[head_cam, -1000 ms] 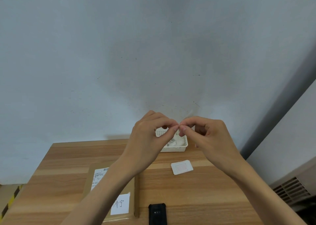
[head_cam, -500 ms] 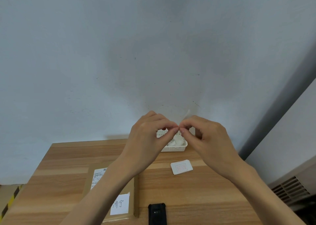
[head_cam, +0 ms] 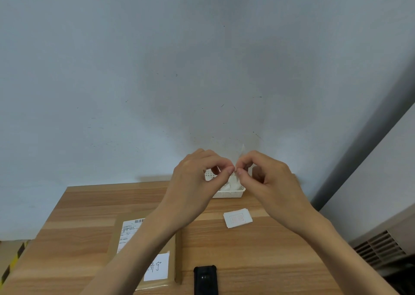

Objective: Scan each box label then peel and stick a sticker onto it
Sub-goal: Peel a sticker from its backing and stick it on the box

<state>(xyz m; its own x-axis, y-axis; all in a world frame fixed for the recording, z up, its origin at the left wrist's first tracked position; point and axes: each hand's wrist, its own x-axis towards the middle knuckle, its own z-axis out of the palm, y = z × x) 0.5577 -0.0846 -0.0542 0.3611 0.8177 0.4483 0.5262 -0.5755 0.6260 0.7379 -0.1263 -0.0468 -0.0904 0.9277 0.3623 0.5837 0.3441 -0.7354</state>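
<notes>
Scanner (head_cam: 205,280) is lying idle at six o'clock, box (head_cam: 143,253) at seven, sticker stack (head_cam: 237,218) at four. Up at centre, your left hand (head_cam: 195,182) and right hand (head_cam: 267,180) are pinching one sticker (head_cam: 240,154) fingertip to fingertip, seemingly peeling it. Next, you're needing its backing freed, then carrying it down to the box.

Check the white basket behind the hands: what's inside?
The white basket at the table's far edge holds crumpled white scraps, possibly peeled backings. The left hand and right hand, pinching a sticker, cover most of the interior.
</notes>
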